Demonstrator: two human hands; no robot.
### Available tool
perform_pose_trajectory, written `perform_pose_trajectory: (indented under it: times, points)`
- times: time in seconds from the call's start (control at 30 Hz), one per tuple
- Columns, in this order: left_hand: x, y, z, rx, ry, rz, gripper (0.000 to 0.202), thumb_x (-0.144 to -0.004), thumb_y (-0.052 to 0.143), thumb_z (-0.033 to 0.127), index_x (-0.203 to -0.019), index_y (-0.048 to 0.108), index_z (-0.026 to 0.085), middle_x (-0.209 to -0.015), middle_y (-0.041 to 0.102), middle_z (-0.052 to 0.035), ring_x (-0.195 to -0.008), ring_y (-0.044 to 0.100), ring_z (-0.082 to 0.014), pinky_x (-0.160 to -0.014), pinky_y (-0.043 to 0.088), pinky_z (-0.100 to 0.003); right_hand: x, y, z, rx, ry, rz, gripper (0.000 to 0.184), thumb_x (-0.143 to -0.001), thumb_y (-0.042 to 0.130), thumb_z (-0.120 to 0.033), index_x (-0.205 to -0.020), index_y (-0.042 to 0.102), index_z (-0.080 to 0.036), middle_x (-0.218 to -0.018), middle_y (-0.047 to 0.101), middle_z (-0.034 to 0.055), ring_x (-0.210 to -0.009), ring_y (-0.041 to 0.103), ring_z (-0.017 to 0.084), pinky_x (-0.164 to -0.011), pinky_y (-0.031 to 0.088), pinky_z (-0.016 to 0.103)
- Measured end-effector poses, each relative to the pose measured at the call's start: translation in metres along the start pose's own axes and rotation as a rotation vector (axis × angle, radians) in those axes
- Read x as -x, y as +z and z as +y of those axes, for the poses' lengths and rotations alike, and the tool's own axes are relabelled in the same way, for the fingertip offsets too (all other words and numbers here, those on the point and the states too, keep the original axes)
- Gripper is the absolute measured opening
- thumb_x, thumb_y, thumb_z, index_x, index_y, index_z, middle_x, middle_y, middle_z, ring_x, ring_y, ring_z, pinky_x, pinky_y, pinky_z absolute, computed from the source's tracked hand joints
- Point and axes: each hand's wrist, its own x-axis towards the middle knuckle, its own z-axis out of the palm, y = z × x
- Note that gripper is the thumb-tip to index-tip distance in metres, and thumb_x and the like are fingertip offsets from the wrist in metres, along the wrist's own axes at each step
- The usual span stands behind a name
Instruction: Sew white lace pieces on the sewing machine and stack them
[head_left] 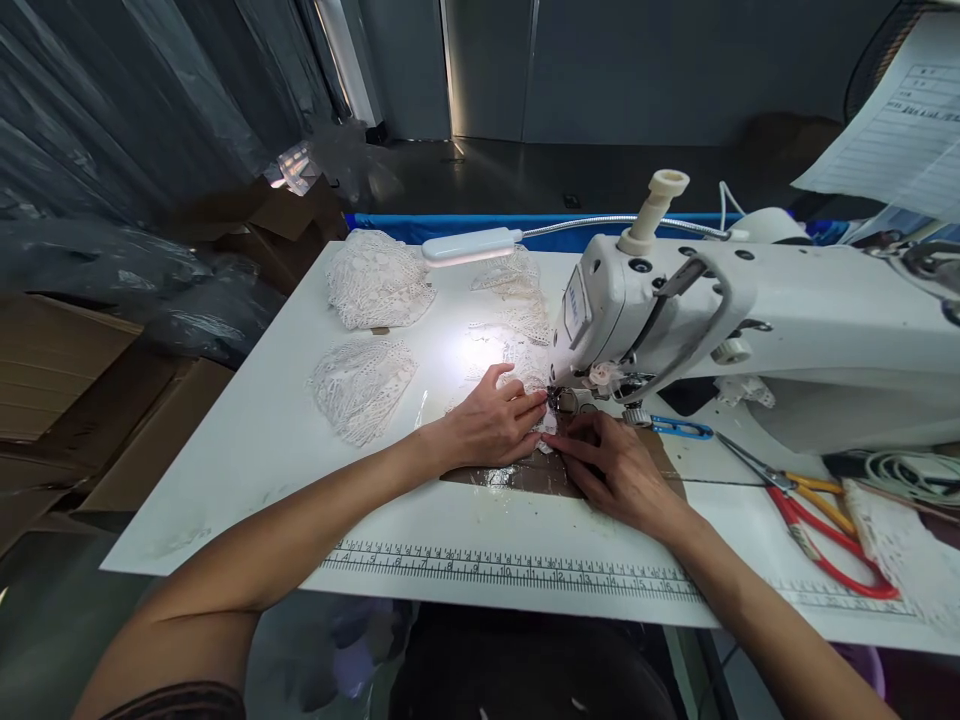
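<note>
My left hand [491, 425] lies flat on a small piece of white lace [534, 372], fingers stretched toward the needle of the white sewing machine [675, 300]. From the right, my right hand [619, 470] presses its extended fingers on the same lace just in front of the presser foot [559, 400]. Both hands rest on the white table [247, 440]. A lamp on a flexible neck [469, 245] lights the lace brightly.
Piles of white lace pieces [375, 280] [364, 385] lie at the table's left and back. Blue thread snips [679, 428], red-handled scissors [817, 535] and more lace [900, 550] lie at the right. A printed ruler [510, 570] runs along the front edge. Cardboard boxes [90, 400] stand left.
</note>
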Motion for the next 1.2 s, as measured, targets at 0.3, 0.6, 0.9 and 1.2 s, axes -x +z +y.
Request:
perform_pose_trajectory:
  times: [0.3,0.6,0.9,1.2]
  points:
    - [0.0008,0.0004,0.0004,0.006,-0.006,-0.008,0.029,-0.095,0.043,0.031,-0.107,0.064,0.013,-0.122,0.062,-0.0114,-0.092,0.059,-0.0223,-0.104,0.036,-0.057,-0.0016,-0.0011,0.0024,-0.003,-0.013,-0.008,0.034,-0.094,0.05,-0.027,-0.126,0.061,-0.033,-0.107,0.059,0.009,-0.096,0.057,0.023,-0.081,0.047,0.042]
    - [0.0016,0.0035,0.0031,0.078,0.011,0.08,0.02,-0.094,0.046,0.022,-0.1,0.064,0.017,-0.104,0.068,-0.0056,-0.084,0.061,-0.0162,-0.103,0.04,-0.05,-0.0006,-0.0029,0.0032,-0.007,-0.026,-0.01,0.036,-0.094,0.051,-0.027,-0.129,0.059,-0.032,-0.109,0.059,0.0105,-0.098,0.056,0.024,-0.08,0.047,0.043]
    - [0.0014,0.0062,-0.0008,0.126,-0.015,0.069,0.02,-0.093,0.049,0.026,-0.102,0.065,0.018,-0.11,0.067,-0.0053,-0.084,0.06,-0.0166,-0.101,0.042,-0.048,-0.0036,-0.0036,-0.0006,-0.033,0.009,-0.013,0.036,-0.095,0.048,-0.024,-0.129,0.059,-0.028,-0.107,0.062,0.0116,-0.094,0.059,0.024,-0.079,0.049,0.042]
    - [-0.0024,0.0027,-0.0022,0.083,-0.066,-0.012,0.026,-0.095,0.045,0.029,-0.112,0.061,0.017,-0.113,0.064,-0.0071,-0.085,0.058,-0.0185,-0.1,0.04,-0.047,-0.0082,-0.0044,-0.0034,0.005,0.06,-0.003,0.035,-0.096,0.042,-0.024,-0.125,0.063,-0.024,-0.106,0.062,0.0135,-0.089,0.06,0.024,-0.073,0.05,0.04]
